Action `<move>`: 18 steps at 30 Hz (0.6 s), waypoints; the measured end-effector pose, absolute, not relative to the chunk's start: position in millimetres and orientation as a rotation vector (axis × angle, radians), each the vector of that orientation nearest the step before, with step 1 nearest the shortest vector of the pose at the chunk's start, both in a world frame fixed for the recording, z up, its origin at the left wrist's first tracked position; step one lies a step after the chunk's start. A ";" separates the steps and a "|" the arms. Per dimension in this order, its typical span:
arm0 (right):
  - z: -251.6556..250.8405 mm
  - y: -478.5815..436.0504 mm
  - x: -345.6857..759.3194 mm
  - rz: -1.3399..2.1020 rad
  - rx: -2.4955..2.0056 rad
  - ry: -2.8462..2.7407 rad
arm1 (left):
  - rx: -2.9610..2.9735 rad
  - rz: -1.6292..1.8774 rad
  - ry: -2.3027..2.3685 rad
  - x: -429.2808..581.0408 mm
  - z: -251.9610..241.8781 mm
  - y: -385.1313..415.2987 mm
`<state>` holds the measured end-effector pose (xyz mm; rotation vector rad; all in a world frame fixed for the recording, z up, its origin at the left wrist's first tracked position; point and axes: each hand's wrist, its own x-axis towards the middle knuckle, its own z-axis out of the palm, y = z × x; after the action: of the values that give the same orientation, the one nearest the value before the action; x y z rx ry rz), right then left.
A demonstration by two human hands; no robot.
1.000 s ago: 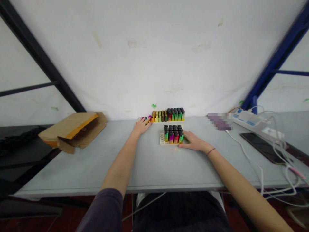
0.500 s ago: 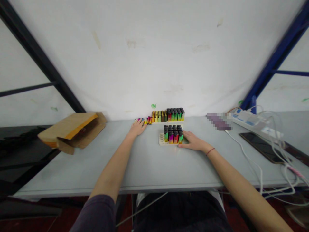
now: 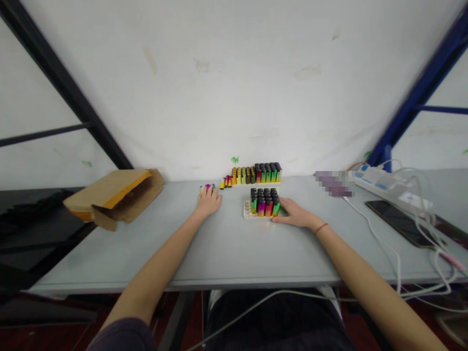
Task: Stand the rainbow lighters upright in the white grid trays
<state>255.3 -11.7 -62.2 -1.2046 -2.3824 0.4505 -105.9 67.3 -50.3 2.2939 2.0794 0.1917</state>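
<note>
A cream tray [image 3: 247, 213] stands mid-table holding several upright coloured lighters [image 3: 264, 201] with black caps. My right hand [image 3: 297, 214] rests flat against the tray's right side, fingers touching it. My left hand [image 3: 208, 201] lies on the table left of the tray, its fingers over a few loose lighters [image 3: 207, 187]. Behind the tray, a long row of lighters [image 3: 256, 173] stands against the wall, with a few loose ones [image 3: 225, 182] at its left end.
An open brown cardboard box [image 3: 113, 196] lies at the table's left. A white power strip [image 3: 383, 183], cables [image 3: 380, 243] and a dark phone [image 3: 400, 222] occupy the right. A blurred purple object [image 3: 332, 183] sits near the wall. Blue and black frame posts flank the table.
My left hand has drawn back leftward and toward me from the end of the lighter row, with a few lighters under its fingers. My right hand stays by the tray.
</note>
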 end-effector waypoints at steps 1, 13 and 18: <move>-62.1 -11.7 255.4 0.453 -1.209 -2.383 | 2.304 0.179 2.062 -104.1 -51.4 58.2; -65.1 -10.1 256.3 0.437 -1.186 -2.382 | 2.489 0.277 1.697 -57.7 -61.5 20.6; -65.3 -10.5 256.0 0.440 -1.193 -2.372 | 2.385 0.521 1.852 -66.9 -51.2 27.7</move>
<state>256.0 -10.5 -65.3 -1.1934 -2.3723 0.4403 -66.9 27.7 -51.2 2.3847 1.8520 0.5210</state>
